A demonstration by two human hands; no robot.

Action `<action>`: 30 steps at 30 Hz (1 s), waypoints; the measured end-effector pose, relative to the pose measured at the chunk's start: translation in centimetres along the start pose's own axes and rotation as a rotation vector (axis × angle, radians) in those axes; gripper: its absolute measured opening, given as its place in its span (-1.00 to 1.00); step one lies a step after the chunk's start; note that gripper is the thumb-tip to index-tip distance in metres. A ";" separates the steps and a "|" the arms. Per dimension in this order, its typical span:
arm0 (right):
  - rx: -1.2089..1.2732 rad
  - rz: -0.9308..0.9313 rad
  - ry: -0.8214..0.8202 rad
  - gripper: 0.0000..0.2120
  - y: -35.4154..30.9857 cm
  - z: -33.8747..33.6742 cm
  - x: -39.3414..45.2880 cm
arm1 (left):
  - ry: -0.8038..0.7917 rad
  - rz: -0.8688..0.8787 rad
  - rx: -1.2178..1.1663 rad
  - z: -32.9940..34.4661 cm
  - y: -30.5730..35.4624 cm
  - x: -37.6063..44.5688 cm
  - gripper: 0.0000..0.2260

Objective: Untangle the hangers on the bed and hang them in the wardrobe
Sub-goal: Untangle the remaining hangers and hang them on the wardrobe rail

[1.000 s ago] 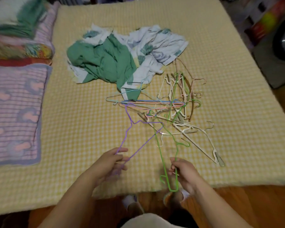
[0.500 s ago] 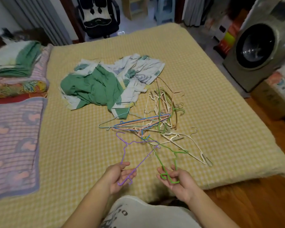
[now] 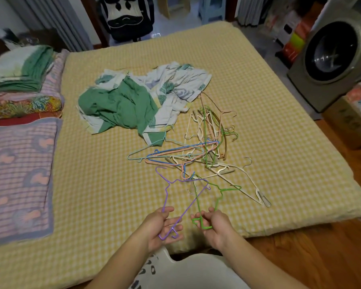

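Observation:
A tangle of thin coloured hangers lies on the yellow checked bed, right of centre. My left hand holds the near end of a purple hanger, fingers curled loosely around it. My right hand grips the near corner of a green hanger. The far ends of both hangers cross each other and reach into the pile, near a blue hanger and a white hanger. No wardrobe is in view.
A heap of green and white clothes lies behind the hangers. Folded bedding and a pink striped blanket cover the bed's left side. A washing machine and cardboard boxes stand at the right. A panda chair stands beyond the bed.
My view has tilted up and back, showing the room beyond the bed. Both hands have drawn the purple and green hangers toward me and moved closer together.

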State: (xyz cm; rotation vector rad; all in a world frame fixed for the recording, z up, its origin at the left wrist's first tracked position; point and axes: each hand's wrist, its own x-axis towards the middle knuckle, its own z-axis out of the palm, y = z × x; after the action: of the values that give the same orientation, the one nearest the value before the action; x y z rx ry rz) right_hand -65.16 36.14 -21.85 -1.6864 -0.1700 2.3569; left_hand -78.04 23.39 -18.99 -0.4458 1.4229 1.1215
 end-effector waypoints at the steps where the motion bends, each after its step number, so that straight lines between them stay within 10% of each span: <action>1: -0.031 -0.005 0.014 -0.74 0.0 -0.1 0.0 | 0.009 0.018 0.029 -0.2 0.0 0.0 -0.76; 30: -0.274 -0.068 0.029 -0.70 -5.6 -3.4 -4.7 | -0.065 0.198 0.222 1.1 -1.7 1.8 -0.76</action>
State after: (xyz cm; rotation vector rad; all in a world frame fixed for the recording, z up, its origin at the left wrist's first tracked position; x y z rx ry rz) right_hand -59.75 40.18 -17.34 -1.7994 -0.5591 2.3437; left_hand -76.40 24.13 -21.03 -0.1118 1.5377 1.1084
